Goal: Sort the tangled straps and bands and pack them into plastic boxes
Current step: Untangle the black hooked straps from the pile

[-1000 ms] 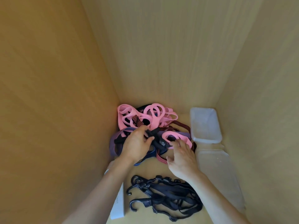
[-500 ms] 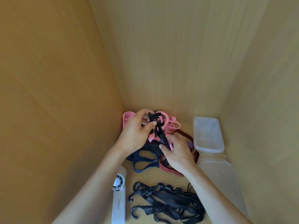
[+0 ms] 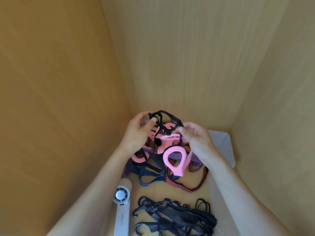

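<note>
Wooden shelf floor (image 3: 170,191) — band tangle (image 3: 151,172), black hooked straps (image 3: 173,217), white fan (image 3: 121,210), clear plastic box (image 3: 223,147).

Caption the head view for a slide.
Left hand and right hand hold a thin black strap above a tangle of pink bands.

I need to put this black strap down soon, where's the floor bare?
A bare strip of floor lies between the red band and the hooked black cords, right of the white fan. The pink tangle below the black strap is crowded.
</note>
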A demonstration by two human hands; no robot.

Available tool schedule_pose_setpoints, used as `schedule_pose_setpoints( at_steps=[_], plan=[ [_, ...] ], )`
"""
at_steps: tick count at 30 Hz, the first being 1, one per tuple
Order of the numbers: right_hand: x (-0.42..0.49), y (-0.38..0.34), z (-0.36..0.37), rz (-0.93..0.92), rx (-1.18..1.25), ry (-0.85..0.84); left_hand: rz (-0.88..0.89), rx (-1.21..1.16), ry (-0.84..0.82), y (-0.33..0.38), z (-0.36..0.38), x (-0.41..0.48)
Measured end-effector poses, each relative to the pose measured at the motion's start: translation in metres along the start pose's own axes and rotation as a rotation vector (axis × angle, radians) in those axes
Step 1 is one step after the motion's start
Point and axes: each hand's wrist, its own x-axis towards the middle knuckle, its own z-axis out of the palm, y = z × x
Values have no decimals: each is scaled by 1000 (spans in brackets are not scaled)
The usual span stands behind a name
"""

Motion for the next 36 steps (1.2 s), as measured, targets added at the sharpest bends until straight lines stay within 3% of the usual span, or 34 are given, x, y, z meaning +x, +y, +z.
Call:
schedule_pose_setpoints(
  at_steps=[4,8,14,18,26,36],
  plan=[
    [4,-5,-6,-9,-59,3,-118,-65,41,-24,10,-3],
    [7,-4,-9,32,30,25,-88,-31,208,-48,35,-24],
    [5,-7,-7,110,239,42,-2,231,-105,-72,55,-37],
    [6,-10,-8,130,296,62,0,307,-181,-81,55,-32],
    [10,-19,-19,31,135,95,-33,130,-170,-65,40,-27],
    [10,-45,-19,-34,311,-19,-61,23,-133,-52,23,-24]
  ],
)
